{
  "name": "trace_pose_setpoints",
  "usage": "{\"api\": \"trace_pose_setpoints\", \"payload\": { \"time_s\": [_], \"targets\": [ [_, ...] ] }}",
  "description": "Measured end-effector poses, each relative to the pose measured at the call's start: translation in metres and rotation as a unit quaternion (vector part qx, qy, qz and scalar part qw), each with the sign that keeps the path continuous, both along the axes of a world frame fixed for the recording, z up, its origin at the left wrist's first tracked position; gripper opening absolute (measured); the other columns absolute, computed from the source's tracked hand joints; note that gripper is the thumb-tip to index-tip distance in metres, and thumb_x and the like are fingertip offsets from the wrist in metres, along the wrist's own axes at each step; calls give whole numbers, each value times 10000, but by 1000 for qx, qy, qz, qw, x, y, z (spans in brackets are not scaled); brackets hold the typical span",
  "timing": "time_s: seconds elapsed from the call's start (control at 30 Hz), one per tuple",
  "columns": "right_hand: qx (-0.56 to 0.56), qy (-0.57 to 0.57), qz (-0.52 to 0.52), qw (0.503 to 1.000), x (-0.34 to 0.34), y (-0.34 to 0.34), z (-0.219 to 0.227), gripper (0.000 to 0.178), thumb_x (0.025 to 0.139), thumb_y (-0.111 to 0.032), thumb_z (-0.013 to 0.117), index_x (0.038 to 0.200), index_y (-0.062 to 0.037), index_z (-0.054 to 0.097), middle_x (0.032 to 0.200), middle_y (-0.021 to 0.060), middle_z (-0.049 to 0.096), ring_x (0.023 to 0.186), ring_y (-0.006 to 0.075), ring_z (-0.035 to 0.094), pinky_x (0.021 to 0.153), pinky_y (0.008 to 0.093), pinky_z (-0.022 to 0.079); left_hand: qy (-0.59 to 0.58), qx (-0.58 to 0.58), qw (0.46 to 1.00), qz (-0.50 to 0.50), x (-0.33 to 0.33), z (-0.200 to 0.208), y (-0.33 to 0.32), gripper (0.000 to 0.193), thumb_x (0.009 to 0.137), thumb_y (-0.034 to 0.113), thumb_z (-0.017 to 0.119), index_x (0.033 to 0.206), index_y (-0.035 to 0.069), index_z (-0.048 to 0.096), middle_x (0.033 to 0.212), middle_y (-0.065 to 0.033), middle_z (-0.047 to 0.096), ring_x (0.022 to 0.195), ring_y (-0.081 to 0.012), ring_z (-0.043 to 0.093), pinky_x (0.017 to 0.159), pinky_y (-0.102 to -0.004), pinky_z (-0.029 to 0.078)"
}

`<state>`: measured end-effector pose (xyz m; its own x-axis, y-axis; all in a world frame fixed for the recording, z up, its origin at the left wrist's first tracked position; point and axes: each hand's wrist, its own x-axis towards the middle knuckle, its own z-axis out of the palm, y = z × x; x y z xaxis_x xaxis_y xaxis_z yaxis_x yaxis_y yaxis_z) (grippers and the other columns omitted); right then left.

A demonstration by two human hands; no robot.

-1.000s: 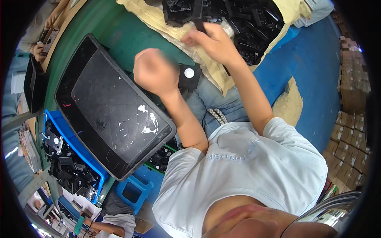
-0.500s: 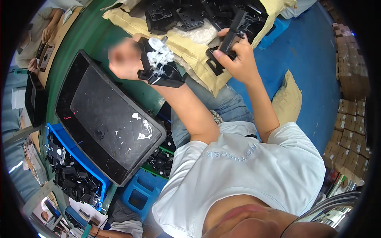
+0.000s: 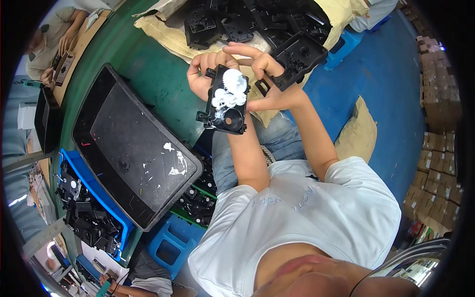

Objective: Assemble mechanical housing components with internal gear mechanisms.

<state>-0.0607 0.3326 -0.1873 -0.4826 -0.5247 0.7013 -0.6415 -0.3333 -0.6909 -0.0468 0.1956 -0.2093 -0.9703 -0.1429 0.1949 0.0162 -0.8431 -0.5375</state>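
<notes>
My left hand is closed around the far-left side of a black plastic gear housing, which faces up between my hands. White gears sit in its far half, and a round recess with a copper-coloured centre lies in the near half. My right hand grips an open black plastic casing, tilted, with its hollow side showing. My right fingers reach over toward the gear housing, and the thumb is at its right edge; whether it presses there I cannot tell.
A yellow sack of black plastic parts lies open beyond my hands. To my left is a large black tray, with a blue bin of parts beside it. A blue stool stands nearby; stacked cartons line the right.
My left hand has brought the gear housing right and nearer, turning it upright. My right hand has moved left to meet it, and its casing has turned to show the hollow side.
</notes>
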Motion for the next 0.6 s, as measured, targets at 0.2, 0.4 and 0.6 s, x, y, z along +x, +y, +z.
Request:
{"api": "trace_pose_setpoints", "payload": {
  "time_s": [0.2,0.4,0.6],
  "targets": [
    [21,67,25,997,-5,3,21,648,445,-26,843,850,-159,355,1311,242,565,1287,357,486,1012,468,469,-254,-292,916,105,4,18,25,175,911,151,428,780,128,542,600,54,404,514,-77,394,554,-197,345],
    [-31,-36,37,998,-5,-3,22,637,472,-45,849,850,-164,349,1249,196,616,1169,336,572,977,465,483,-249,-407,852,215,8,28,35,237,939,215,410,921,77,601,809,-40,576,714,-129,537,693,-250,447],
    [67,-27,-95,993,-4,-1,50,606,493,-79,864,837,-146,369,1230,133,631,1067,307,616,933,431,491,-37,-418,832,362,10,30,26,456,943,419,472,1204,52,544,1089,-124,619,979,-219,584,889,-362,469]
  ]
}}
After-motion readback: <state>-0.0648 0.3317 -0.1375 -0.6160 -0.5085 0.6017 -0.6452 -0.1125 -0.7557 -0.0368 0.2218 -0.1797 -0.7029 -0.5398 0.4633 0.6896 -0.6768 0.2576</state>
